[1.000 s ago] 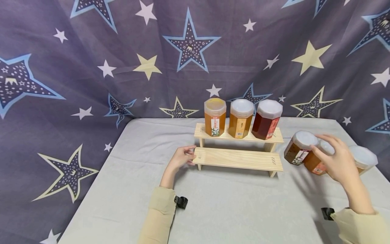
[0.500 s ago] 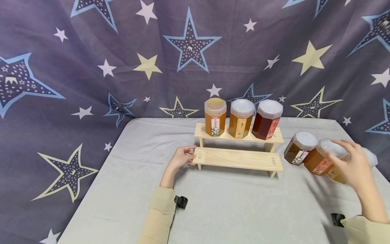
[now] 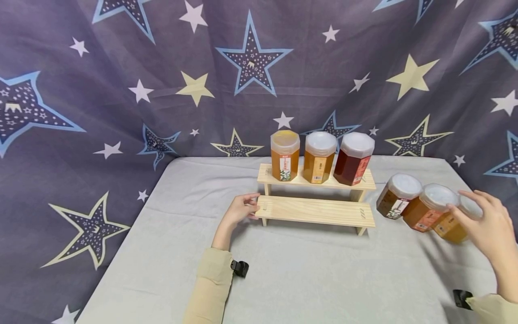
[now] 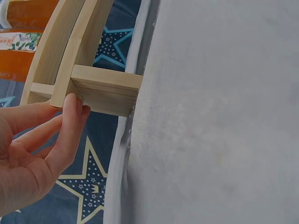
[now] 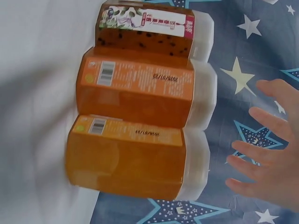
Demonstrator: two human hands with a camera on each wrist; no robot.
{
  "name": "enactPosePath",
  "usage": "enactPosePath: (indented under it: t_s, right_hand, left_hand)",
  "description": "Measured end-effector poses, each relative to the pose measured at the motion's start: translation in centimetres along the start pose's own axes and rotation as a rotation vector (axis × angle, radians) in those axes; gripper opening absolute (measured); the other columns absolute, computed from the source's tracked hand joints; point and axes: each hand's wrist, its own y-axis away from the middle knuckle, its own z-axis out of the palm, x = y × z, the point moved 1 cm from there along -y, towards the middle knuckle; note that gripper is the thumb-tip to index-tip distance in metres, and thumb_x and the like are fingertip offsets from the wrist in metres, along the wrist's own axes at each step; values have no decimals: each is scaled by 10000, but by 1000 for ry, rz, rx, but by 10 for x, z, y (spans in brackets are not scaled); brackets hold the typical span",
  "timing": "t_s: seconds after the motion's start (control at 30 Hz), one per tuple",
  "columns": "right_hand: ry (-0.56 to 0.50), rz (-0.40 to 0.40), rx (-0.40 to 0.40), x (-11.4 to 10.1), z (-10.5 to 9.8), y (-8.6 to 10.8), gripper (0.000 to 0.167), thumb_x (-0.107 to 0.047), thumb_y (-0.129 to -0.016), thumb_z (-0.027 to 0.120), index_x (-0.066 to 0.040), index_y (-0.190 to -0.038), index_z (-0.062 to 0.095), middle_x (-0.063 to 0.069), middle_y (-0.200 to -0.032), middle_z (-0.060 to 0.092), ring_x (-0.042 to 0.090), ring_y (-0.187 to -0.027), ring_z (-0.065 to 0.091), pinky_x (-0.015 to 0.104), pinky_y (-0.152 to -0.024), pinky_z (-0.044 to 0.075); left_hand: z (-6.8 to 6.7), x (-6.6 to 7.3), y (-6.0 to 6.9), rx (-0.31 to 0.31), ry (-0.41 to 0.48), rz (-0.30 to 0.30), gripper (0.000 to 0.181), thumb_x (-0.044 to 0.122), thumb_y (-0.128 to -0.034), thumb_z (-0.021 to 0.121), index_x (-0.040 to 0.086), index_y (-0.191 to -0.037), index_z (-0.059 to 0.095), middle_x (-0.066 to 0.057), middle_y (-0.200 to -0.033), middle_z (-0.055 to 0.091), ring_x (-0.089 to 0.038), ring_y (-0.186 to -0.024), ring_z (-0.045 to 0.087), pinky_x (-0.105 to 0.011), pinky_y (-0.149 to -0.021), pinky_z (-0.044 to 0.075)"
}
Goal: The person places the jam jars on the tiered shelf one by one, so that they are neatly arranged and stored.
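Observation:
My left hand point(image 3: 239, 209) pinches the left end of the lower board of a two-step wooden shelf point(image 3: 315, 210); the left wrist view shows its fingertips and thumb at the board's corner point(image 4: 60, 93). To the right of the shelf, my right hand point(image 3: 490, 220) hovers beside the lid of a yellow-amber jar point(image 3: 453, 227). In the right wrist view the fingers are spread, apart from the jars. An orange jar point(image 5: 135, 88) and a brown jar with dark specks point(image 5: 140, 37) stand in a row with the yellow-amber one, close together.
On the upper board stand an amber jar point(image 3: 285, 157), a second amber jar with a yellow label point(image 3: 319, 159) and a dark red jar point(image 3: 353, 159). A grey cloth point(image 3: 307, 274) covers the table. Behind it hangs a star-patterned curtain point(image 3: 162, 54).
My right hand has moved right, from above the orange jar past the yellow-amber jar, uncovering both. The left hand and the shelf have stayed put.

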Motion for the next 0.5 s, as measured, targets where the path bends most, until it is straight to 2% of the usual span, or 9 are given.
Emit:
enactPosePath:
  t_s: [0.03,0.17,0.3,0.33,0.43,0.47,0.5]
  right_hand:
    - [0,-8,-3,-4,-3,0,479,-270,-859,551,100,-1155,486,341,-1282,317,540,-1167,241,656,-991,169]
    - [9,13,0,-7,-7,1,466,-240,-858,553,120,-1143,480,359,-1276,307,547,-1164,239,651,-995,169]
    - [18,50,3,2,-7,2,487,-258,-866,542,125,-1156,462,370,-1295,266,519,-1203,210,647,-1016,140]
    - [16,64,12,8,-4,2,505,-319,-867,533,64,-1193,480,359,-1309,260,493,-1224,204,645,-1022,139]
    - [-7,91,4,20,-1,3,527,-330,-856,546,40,-1223,463,358,-1332,217,471,-1252,167,659,-1017,136]
    - [-11,102,10,25,0,3,548,-392,-848,540,-27,-1252,472,356,-1334,214,460,-1259,162,668,-1010,142]
    - [-18,100,12,27,1,4,546,-390,-847,542,-31,-1252,471,362,-1331,211,456,-1262,160,666,-1012,140]
  left_hand:
    - [0,0,0,1,2,0,429,-102,-780,558,-59,-1203,507,-139,-865,503,-133,-574,539,-333,-587,592]
    - [-1,-2,-1,5,13,-2,433,-112,-774,556,-56,-1201,511,-135,-858,501,-132,-566,541,-322,-583,592]
    - [-1,-2,-1,0,23,2,433,-113,-774,552,-57,-1202,510,-139,-864,502,-135,-566,543,-322,-584,592]
    - [-1,-2,-1,0,22,1,433,-112,-775,553,-56,-1202,510,-139,-865,502,-134,-567,543,-321,-584,592]
    - [0,-2,-1,2,19,-2,431,-107,-777,556,-51,-1202,512,-138,-864,502,-135,-568,542,-316,-583,592]
    - [0,-2,-1,3,18,-4,433,-106,-777,558,-48,-1204,513,-137,-863,503,-134,-569,543,-313,-584,592]
    - [0,-3,-1,3,20,-5,433,-106,-777,558,-49,-1204,512,-136,-862,503,-134,-569,543,-310,-583,592]
